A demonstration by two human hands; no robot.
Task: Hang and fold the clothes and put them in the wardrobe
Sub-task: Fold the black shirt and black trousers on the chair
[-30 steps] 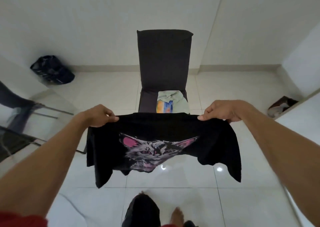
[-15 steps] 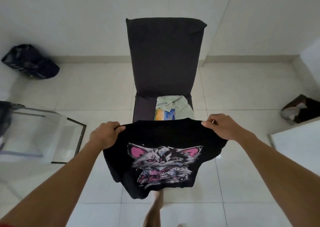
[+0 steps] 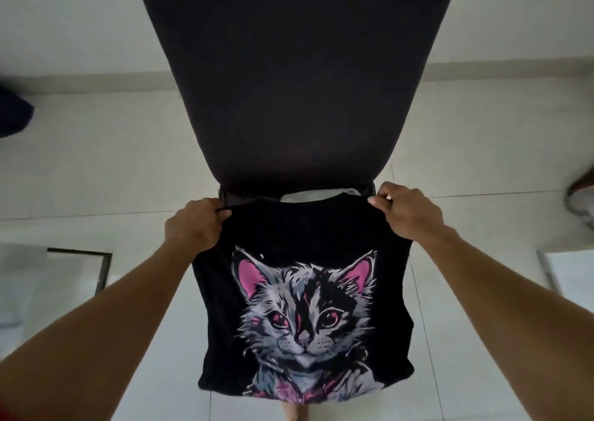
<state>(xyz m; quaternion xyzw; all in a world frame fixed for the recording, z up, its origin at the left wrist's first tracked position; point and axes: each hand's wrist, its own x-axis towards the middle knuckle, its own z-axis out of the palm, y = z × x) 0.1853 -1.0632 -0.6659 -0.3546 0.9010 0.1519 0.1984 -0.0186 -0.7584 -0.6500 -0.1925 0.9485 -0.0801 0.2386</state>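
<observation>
I hold a black T-shirt (image 3: pixel 305 237) with a grey and pink cat print up in front of me, folded to a narrow panel that hangs down. My left hand (image 3: pixel 196 224) pinches its top left corner. My right hand (image 3: pixel 408 214) pinches the top right corner. Right behind the shirt stands a dark fabric chair (image 3: pixel 289 83), its tall backrest filling the upper middle. A pale folded garment (image 3: pixel 308 194) lies on the chair seat, only a sliver showing above the shirt's top edge.
The floor is pale glossy tile (image 3: pixel 96 150) with a beige skirting along a white wall. A glass panel with a dark frame (image 3: pixel 80 269) sits low left. A dark bag (image 3: pixel 13 115) is at the left edge; a blurred object (image 3: pixel 581 192) at the right edge.
I have moved much closer to the chair, which now fills the upper view. The shirt hangs longer and narrower, with the whole cat print showing. Both hands keep their grip on the top corners.
</observation>
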